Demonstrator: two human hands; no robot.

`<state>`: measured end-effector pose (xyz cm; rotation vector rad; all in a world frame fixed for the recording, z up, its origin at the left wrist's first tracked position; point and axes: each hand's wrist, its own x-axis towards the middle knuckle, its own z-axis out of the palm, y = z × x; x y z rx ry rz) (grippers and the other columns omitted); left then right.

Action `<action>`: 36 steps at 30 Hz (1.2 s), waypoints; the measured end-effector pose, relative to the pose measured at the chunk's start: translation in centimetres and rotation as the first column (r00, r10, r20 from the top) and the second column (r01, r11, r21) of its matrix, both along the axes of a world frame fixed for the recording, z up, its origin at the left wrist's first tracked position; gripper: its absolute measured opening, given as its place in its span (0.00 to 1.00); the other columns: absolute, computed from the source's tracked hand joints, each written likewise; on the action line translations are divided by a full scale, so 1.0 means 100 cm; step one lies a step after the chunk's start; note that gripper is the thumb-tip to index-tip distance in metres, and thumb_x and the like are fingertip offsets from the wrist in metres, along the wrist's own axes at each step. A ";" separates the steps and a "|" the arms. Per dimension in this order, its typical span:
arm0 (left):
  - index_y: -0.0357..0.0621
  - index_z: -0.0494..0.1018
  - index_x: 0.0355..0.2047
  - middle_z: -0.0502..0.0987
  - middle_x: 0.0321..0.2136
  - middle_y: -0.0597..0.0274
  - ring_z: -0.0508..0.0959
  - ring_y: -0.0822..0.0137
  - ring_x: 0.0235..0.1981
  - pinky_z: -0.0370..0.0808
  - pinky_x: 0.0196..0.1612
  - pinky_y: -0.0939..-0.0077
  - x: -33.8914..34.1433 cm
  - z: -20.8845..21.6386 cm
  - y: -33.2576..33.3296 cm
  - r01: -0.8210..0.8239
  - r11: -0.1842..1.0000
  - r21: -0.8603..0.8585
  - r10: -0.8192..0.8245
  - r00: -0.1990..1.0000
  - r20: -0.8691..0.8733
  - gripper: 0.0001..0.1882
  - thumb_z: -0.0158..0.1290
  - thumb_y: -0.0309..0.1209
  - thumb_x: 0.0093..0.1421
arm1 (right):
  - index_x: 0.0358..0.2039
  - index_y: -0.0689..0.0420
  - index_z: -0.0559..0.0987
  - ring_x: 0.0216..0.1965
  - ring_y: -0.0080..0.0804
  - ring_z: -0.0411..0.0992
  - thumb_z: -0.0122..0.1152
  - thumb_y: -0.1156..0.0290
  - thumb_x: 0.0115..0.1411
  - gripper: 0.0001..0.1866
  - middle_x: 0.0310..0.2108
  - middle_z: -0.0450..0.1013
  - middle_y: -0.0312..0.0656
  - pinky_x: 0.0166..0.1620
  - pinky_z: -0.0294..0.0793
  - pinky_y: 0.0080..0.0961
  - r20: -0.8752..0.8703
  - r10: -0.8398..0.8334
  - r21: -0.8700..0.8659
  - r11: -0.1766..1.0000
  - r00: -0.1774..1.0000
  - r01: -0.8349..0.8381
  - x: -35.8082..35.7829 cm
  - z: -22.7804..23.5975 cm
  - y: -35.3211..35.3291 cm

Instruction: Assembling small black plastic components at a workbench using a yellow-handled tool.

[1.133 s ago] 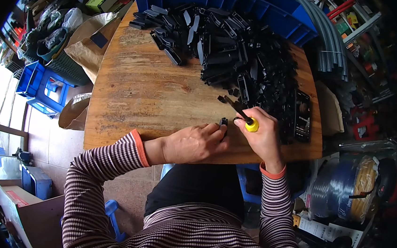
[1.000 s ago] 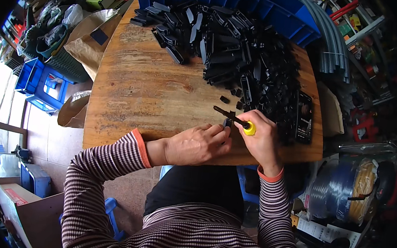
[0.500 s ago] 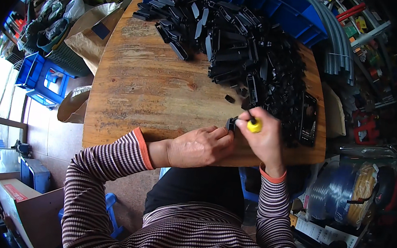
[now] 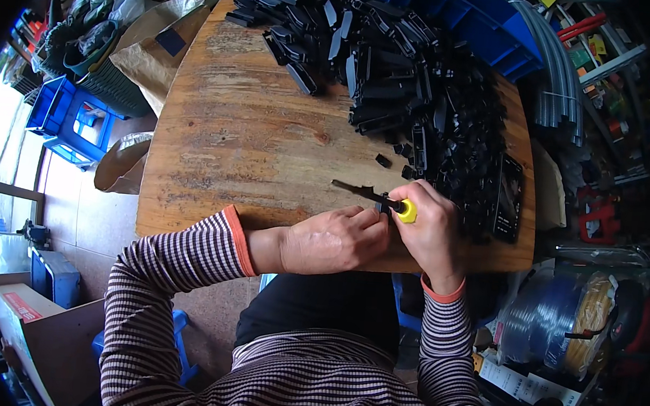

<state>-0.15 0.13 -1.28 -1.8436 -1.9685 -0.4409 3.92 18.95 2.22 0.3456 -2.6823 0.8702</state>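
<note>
In my right hand (image 4: 432, 220) is a yellow-handled tool (image 4: 408, 212), gripped with the fingers closed round it. Its narrow dark shaft (image 4: 353, 189) points left over the table, above the fingertips of my left hand (image 4: 333, 241). That left hand rests at the table's near edge, fingers pinched on a small black plastic part (image 4: 384, 198), most of it hidden by the fingers. A little farther away, a loose black piece (image 4: 383, 161) lies on the wood. Behind it spreads a large heap of black plastic parts (image 4: 385, 84).
The wooden table (image 4: 230, 133) has a worn top. Blue bins (image 4: 480, 23) stand along its far edge, and a dark phone-like device (image 4: 508, 197) lies at its right. Brown paper bags (image 4: 148, 60) and a blue stool (image 4: 77, 123) are on the left, coiled tubing (image 4: 554, 320) on the right.
The tool's shaft has swung round to point left, where before it was at the small part in my left fingers. My right hand has turned slightly; the left still pinches the part.
</note>
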 end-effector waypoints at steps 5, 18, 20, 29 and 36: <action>0.37 0.74 0.35 0.73 0.38 0.57 0.74 0.63 0.40 0.76 0.42 0.75 0.007 -0.003 -0.009 0.027 0.997 -0.076 -0.028 1.000 -0.009 0.13 0.51 0.32 0.52 | 0.31 0.60 0.76 0.28 0.45 0.75 0.64 0.83 0.47 0.10 0.29 0.74 0.44 0.31 0.74 0.33 0.023 0.190 0.122 0.974 0.982 -0.191 -0.004 0.006 0.002; 0.33 0.75 0.42 0.74 0.40 0.52 0.76 0.59 0.43 0.77 0.44 0.72 0.004 0.000 -0.003 0.054 0.998 -0.016 -0.054 0.998 0.013 0.20 0.52 0.33 0.50 | 0.33 0.58 0.74 0.20 0.14 0.68 0.65 0.70 0.61 0.08 0.23 0.74 0.35 0.23 0.67 0.12 -0.078 0.091 -0.740 0.662 0.993 -0.119 -0.040 0.005 -0.025; 0.37 0.76 0.38 0.72 0.41 0.55 0.73 0.60 0.42 0.75 0.43 0.73 0.004 0.000 -0.004 0.044 0.998 -0.035 -0.044 0.999 -0.009 0.16 0.52 0.33 0.51 | 0.32 0.57 0.75 0.21 0.14 0.67 0.63 0.71 0.62 0.06 0.23 0.74 0.35 0.26 0.67 0.13 -0.130 -0.041 -0.736 0.673 0.991 -0.069 -0.031 0.009 -0.016; 0.42 0.70 0.51 0.72 0.46 0.56 0.75 0.57 0.47 0.74 0.48 0.67 -0.032 -0.001 0.008 0.092 0.989 -0.114 -0.075 0.986 0.146 0.23 0.54 0.33 0.54 | 0.33 0.61 0.80 0.27 0.38 0.78 0.66 0.75 0.55 0.05 0.28 0.79 0.48 0.31 0.76 0.26 -0.008 -0.172 -0.197 0.966 0.985 0.167 -0.024 -0.004 0.032; 0.40 0.71 0.43 0.70 0.38 0.51 0.74 0.50 0.43 0.74 0.41 0.60 -0.077 0.008 0.006 -0.476 0.878 0.048 0.355 0.715 0.603 0.21 0.58 0.31 0.48 | 0.35 0.61 0.81 0.35 0.50 0.78 0.64 0.77 0.51 0.09 0.32 0.78 0.53 0.36 0.77 0.35 0.092 -0.290 0.079 0.956 0.953 0.283 -0.036 -0.009 0.017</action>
